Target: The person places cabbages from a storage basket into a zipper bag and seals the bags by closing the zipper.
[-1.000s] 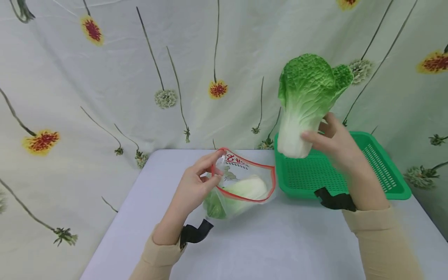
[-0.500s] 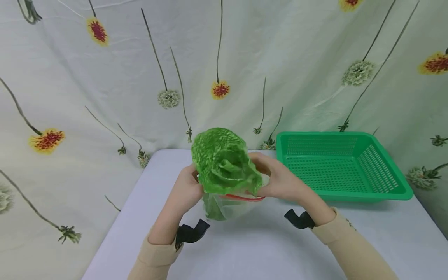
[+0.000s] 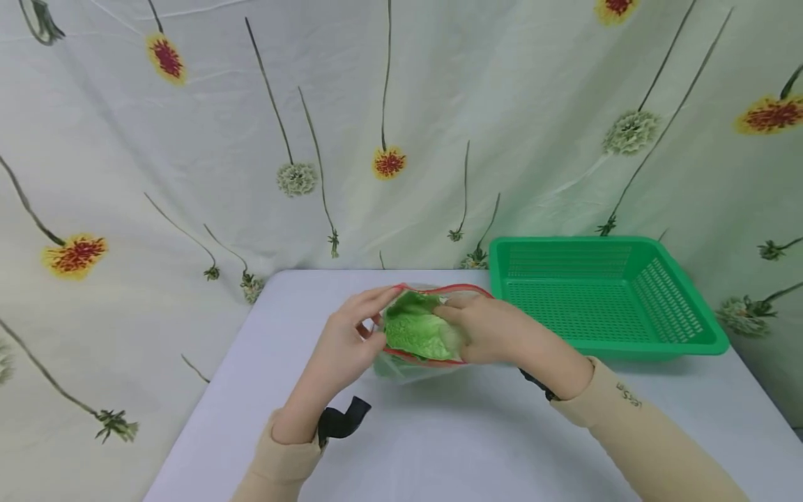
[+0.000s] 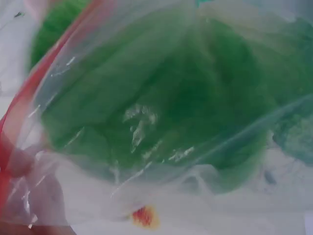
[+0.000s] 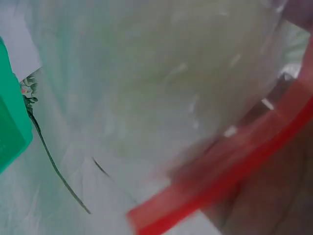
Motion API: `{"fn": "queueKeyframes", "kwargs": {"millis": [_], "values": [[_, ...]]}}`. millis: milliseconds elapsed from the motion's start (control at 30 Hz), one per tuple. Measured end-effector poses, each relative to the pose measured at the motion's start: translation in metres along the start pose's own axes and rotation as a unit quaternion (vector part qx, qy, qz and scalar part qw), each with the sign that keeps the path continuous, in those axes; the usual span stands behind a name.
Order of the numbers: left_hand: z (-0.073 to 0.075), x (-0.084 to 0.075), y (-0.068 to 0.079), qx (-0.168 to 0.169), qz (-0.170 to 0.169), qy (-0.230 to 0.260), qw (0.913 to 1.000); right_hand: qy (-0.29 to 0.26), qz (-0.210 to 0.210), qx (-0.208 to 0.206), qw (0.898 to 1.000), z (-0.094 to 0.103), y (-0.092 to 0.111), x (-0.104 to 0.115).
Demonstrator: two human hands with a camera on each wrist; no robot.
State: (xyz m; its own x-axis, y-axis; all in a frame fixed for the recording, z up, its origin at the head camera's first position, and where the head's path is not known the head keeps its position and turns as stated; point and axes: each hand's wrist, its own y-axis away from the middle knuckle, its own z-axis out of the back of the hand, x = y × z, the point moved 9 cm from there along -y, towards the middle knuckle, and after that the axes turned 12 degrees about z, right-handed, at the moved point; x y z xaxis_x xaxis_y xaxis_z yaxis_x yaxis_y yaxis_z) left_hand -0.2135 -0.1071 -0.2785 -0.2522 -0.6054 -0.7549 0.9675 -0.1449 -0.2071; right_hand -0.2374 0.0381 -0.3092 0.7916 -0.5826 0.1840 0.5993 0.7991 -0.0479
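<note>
A clear zip bag (image 3: 419, 375) with a red-edged mouth lies near the table's middle. My left hand (image 3: 350, 333) pinches the left corner of its rim between fingers and thumb. In the mouth sits a napa cabbage (image 3: 414, 333), leafy end toward my left hand. My right hand (image 3: 492, 329) grips it from the right, with fingertips on the leaves inside the opening. Through the film, the left wrist view shows broad dark green leaves (image 4: 171, 93). In the right wrist view the red rim (image 5: 220, 188) crosses in front of the hand. The bag's earlier contents are mostly hidden.
A green plastic basket (image 3: 567, 307) with perforated walls stands at the back right of the white table (image 3: 439, 446), close to the bag. A flower-printed cloth (image 3: 546, 139) hangs behind the table's far edge.
My right hand has brought the napa cabbage from above the basket left and down into the bag's mouth, tipping it over. My left hand stays by the bag's left corner.
</note>
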Motion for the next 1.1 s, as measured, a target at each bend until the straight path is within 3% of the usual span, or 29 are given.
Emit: {"fn": "queueKeyframes", "kwargs": {"millis": [100, 167, 267, 367, 433, 500, 600, 667, 733, 900, 1100], "values": [[-0.011, 0.000, 0.001, 0.032, 0.002, 0.006, 0.9995, 0.067, -0.015, 0.039, 0.997, -0.015, -0.005, 0.001], [-0.012, 0.004, -0.001, 0.036, 0.016, 0.012, 0.9991, 0.068, -0.002, 0.034, 0.997, -0.020, -0.006, 0.003], [-0.008, 0.013, -0.002, 0.022, 0.041, 0.026, 0.9986, 0.002, 0.017, 0.001, 1.000, -0.019, -0.002, 0.003], [-0.004, 0.017, -0.004, 0.013, 0.052, 0.040, 0.9978, -0.078, 0.035, -0.037, 0.996, -0.010, 0.009, -0.001], [-0.003, 0.017, -0.005, 0.015, 0.055, 0.055, 0.9969, -0.131, 0.036, -0.075, 0.988, 0.000, 0.020, -0.009], [-0.002, 0.017, -0.006, 0.018, 0.061, 0.070, 0.9955, -0.159, 0.037, -0.141, 0.977, 0.013, 0.034, -0.019], [-0.001, 0.018, -0.007, 0.019, 0.075, 0.084, 0.9935, -0.167, 0.020, -0.249, 0.954, 0.030, 0.055, -0.040], [0.001, 0.020, -0.008, 0.017, 0.081, 0.089, 0.9926, -0.167, -0.008, -0.293, 0.941, 0.033, 0.064, -0.056], [0.002, 0.022, -0.008, 0.014, 0.084, 0.092, 0.9921, -0.187, -0.039, -0.298, 0.935, 0.025, 0.067, -0.071], [0.003, 0.025, -0.007, 0.017, 0.087, 0.094, 0.9916, -0.292, -0.079, -0.239, 0.922, -0.012, 0.057, -0.095], [0.005, 0.029, -0.008, 0.015, 0.089, 0.087, 0.9921, -0.385, -0.066, -0.253, 0.885, -0.032, 0.044, -0.103]]}}
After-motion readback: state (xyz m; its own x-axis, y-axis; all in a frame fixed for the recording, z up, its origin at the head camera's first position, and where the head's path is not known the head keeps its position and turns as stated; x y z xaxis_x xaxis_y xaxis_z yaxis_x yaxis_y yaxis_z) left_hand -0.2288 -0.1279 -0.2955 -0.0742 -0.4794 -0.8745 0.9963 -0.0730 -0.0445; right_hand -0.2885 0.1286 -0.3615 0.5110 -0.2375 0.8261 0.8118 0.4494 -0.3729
